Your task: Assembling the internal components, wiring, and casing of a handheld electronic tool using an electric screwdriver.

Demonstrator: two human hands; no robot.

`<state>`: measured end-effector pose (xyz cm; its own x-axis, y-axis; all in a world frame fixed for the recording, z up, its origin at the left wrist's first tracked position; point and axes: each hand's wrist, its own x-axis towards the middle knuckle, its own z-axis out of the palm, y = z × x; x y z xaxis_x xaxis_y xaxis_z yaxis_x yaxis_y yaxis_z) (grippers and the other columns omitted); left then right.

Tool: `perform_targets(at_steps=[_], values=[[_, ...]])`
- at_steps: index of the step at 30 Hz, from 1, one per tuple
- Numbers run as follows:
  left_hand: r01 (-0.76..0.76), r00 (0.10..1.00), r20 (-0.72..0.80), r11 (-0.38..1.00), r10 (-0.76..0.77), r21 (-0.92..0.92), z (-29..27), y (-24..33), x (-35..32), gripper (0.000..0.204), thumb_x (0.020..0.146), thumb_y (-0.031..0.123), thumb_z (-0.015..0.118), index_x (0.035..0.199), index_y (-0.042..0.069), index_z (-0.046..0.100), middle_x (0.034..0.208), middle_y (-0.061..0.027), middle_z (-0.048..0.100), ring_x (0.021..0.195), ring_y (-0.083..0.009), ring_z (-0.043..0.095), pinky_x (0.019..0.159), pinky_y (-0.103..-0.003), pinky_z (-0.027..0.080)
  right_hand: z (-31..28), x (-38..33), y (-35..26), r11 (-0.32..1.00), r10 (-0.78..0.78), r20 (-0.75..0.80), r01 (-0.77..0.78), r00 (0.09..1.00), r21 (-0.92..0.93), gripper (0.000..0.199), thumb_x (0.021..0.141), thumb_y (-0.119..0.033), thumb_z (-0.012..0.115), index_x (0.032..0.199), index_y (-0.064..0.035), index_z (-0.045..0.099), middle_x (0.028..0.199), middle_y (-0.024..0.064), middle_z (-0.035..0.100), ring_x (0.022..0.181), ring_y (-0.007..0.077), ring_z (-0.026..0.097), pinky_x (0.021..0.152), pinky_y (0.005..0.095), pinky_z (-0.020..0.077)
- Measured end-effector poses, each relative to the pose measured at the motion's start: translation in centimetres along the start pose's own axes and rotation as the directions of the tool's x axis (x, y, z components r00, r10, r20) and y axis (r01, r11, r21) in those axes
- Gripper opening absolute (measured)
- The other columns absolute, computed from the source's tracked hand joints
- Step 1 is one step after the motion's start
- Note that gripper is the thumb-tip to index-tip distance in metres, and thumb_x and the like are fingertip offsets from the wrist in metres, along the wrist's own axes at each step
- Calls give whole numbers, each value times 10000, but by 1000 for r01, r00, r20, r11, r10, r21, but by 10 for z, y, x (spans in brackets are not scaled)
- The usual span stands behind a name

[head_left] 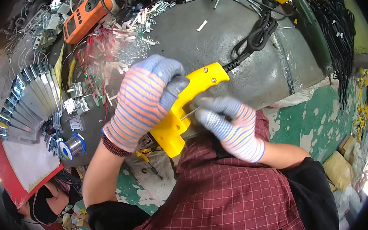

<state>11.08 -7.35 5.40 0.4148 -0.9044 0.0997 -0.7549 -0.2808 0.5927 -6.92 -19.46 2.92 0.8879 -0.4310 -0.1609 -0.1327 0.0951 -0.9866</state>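
Observation:
A yellow plastic tool housing (199, 84) with a curved handle is tilted in front of me, its black power cord (258, 37) running out from the handle's end. My left hand (147, 98), in a striped knit glove, wraps round the middle of the housing and hides part of it. The gloved fingers of my right hand (229, 121) are pinched together on a thin metal rod (189, 113), seemingly a long screw. Its far end meets the housing's side, close to a round hole. Two small screws show in the handle.
Small white sleeves (119, 59) and loose screws lie across the grey bench (184, 30). An orange multimeter (88, 15) rests at the back left, a solder spool (72, 146) nearer. On the right are a green electric screwdriver (313, 31) and black cables (338, 42). Another person's arm (50, 201) is at lower left.

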Motion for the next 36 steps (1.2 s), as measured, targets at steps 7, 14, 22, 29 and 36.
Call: perform_targets(at_steps=[7, 14, 22, 29, 36], values=[[-155, 928, -280, 938, 245, 309, 11, 2, -1, 172, 795, 188, 717, 793, 53, 612, 834, -128, 610, 793, -351, 605, 732, -461, 480, -4, 1, 6, 900, -307, 319, 382, 897, -208, 376, 880, -206, 701, 1217, -46, 655, 1078, 148, 638, 988, 346, 627, 856, 407, 518], [-16, 975, -202, 940, 89, 341, 3, 5, -17, 195, 792, 204, 707, 846, 34, 626, 916, -161, 610, 889, -358, 599, 993, -535, 440, -146, 64, -41, 411, -582, 144, 442, 800, -797, 307, 826, -172, 726, 1095, -33, 676, 986, 151, 669, 920, 343, 641, 806, 429, 520], [35, 989, -145, 959, 7, 282, 28, 41, -8, 511, 812, 284, 690, 1251, 43, 591, 1053, -109, 623, 944, -311, 588, 876, -484, 418, -268, 103, -25, 99, -387, -225, -203, 894, -974, 688, 814, -265, 764, 1428, -120, 490, 1143, 207, 646, 1036, 395, 625, 924, 446, 503], [196, 981, -100, 879, -169, 435, 43, 55, 4, 519, 785, 318, 726, 1223, 58, 626, 986, -90, 611, 926, -282, 579, 862, -446, 408, -208, 72, -108, 913, -404, -166, 406, 900, -19, 428, 946, -314, 632, 1239, -15, 546, 1021, 97, 634, 843, 192, 598, 746, 305, 499], [223, 973, -138, 898, -184, 378, 46, 49, 5, 479, 771, 360, 736, 1147, 72, 668, 1007, -89, 621, 958, -283, 583, 870, -439, 416, -63, 73, -77, 808, -234, -284, 348, 930, 475, 433, 943, -409, 571, 1166, -38, 558, 763, 52, 475, 628, 211, 475, 630, 363, 411]])
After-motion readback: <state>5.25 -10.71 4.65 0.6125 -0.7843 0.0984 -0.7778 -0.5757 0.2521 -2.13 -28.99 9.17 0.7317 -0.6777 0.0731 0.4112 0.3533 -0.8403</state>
